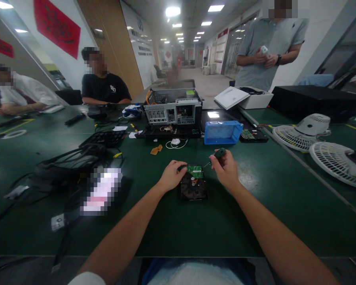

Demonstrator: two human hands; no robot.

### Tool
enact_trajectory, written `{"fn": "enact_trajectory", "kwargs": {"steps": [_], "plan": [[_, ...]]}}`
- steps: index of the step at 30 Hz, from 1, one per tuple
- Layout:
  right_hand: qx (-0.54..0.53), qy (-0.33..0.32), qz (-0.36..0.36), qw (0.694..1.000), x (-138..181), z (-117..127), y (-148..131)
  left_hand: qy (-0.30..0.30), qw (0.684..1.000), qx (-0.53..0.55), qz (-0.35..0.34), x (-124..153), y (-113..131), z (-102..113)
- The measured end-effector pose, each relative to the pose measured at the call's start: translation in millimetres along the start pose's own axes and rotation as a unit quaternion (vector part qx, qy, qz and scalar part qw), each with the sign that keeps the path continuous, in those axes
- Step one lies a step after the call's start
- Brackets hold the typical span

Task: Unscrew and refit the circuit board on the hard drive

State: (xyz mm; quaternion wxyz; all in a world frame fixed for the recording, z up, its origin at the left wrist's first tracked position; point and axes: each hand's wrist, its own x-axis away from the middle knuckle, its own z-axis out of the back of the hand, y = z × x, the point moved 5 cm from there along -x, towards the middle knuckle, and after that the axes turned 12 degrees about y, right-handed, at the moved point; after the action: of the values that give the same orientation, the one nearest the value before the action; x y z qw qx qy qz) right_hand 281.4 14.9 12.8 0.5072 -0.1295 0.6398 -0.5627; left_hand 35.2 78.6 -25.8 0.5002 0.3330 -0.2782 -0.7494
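A hard drive (193, 190) lies flat on the green table, its green circuit board (195, 171) facing up at the far end. My left hand (172, 176) grips the drive's far left corner between thumb and fingers. My right hand (228, 169) is closed around a screwdriver (220, 153) with a dark handle. Its thin shaft slants down and left, with the tip close to the board's right edge; I cannot tell whether it touches. Beyond the hands lie a scrap of brown tape or paper (156, 149) and a white cable (176, 142).
An opened computer case (172, 109) stands behind, near a blue plastic bin (223, 132) and another circuit-board device (254, 135). White fan grilles (295, 136) lie right. A black bag with straps (68, 166) and a lit phone (102, 192) lie left. Several people are around the table.
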Motion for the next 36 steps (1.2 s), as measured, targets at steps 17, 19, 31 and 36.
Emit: {"fn": "enact_trajectory", "kwargs": {"steps": [17,19,31,36], "plan": [[0.015,-0.010,0.002,1.000,3.3,-7.2,-2.2,0.013,1.000,-0.005,-0.018,0.9,-1.3,-1.5],[0.022,-0.006,0.003,1.000,3.0,-7.1,-2.9,0.018,0.999,-0.006,-0.029,1.1,-0.1,-0.9],[-0.010,-0.034,0.000,0.999,3.9,-8.0,-0.8,0.008,1.000,-0.018,-0.014,-0.2,-1.2,0.2],[0.007,-0.035,0.003,0.999,4.3,-8.0,-1.1,0.014,0.999,-0.006,-0.028,1.3,0.7,1.8]]}}
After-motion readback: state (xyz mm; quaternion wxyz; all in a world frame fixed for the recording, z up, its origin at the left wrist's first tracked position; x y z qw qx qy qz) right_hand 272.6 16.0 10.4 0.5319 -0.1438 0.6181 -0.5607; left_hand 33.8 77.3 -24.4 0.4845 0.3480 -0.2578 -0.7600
